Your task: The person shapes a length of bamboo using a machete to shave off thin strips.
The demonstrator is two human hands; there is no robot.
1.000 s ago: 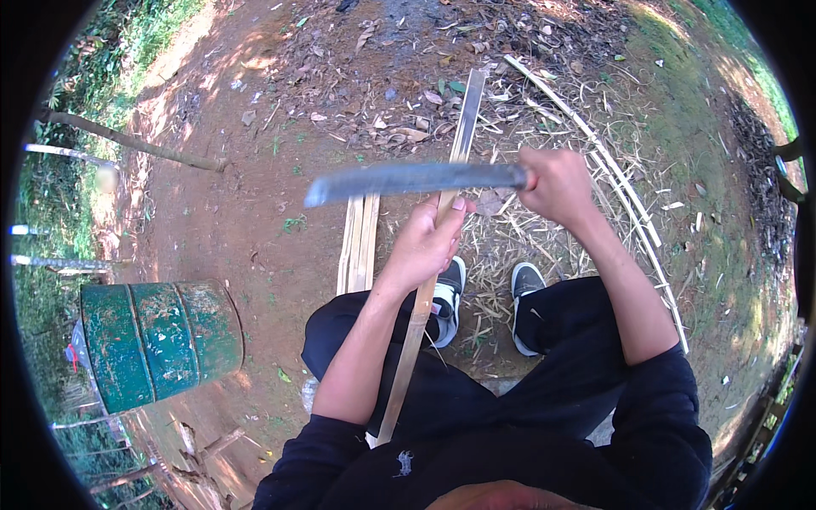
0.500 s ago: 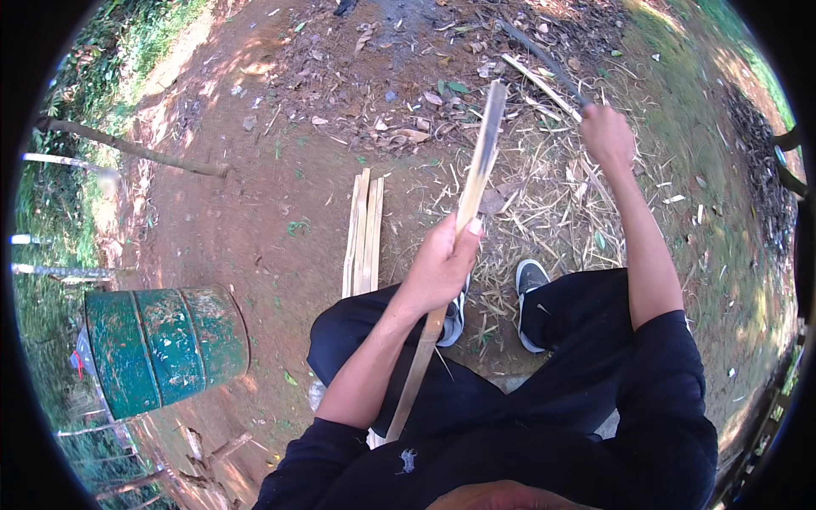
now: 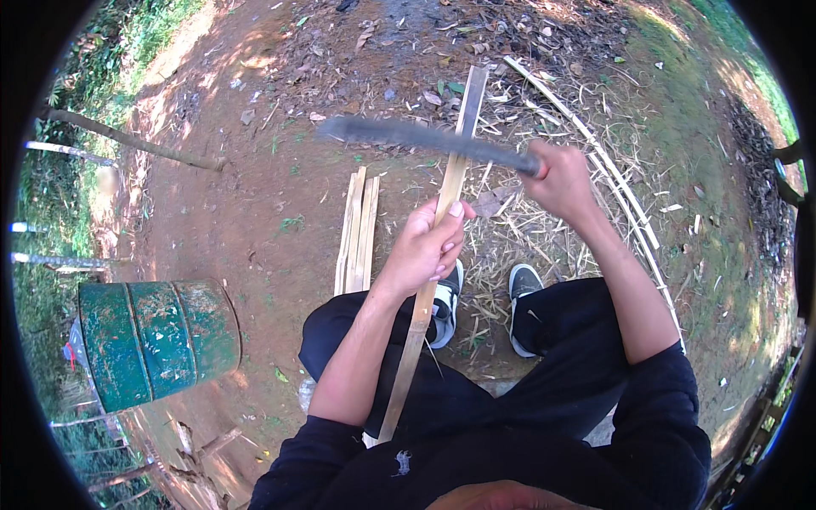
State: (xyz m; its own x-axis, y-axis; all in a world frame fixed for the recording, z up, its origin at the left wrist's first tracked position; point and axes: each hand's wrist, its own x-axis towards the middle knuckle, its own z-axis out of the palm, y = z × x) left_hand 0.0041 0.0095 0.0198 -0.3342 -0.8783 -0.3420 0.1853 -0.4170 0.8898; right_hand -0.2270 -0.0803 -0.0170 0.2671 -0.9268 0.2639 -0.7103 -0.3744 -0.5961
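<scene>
Evidently held the long bamboo strip (image 3: 421,313) slantwise out from the torso (image 3: 544,450) in a curled left hand (image 3: 423,245), seemingly for steadiness, and gripped the shorter machete (image 3: 399,134) crosswise over the strip's far half in a clasped right hand (image 3: 561,180).

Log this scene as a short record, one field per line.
Left hand: left hand grips the strip partway along
Right hand: right hand holds the knife by its handle
Knife: blade points left, crossing in front of the strip above the left hand; contact cannot be told
Strip: long, flat, slanting from upper middle down to the lap
Ground, left of shoes: light sticks side by side
Ground, ahead of shoes: scattered shavings
Far left: green drum, paint worn
Footwear: dark shoes with white soles
</scene>
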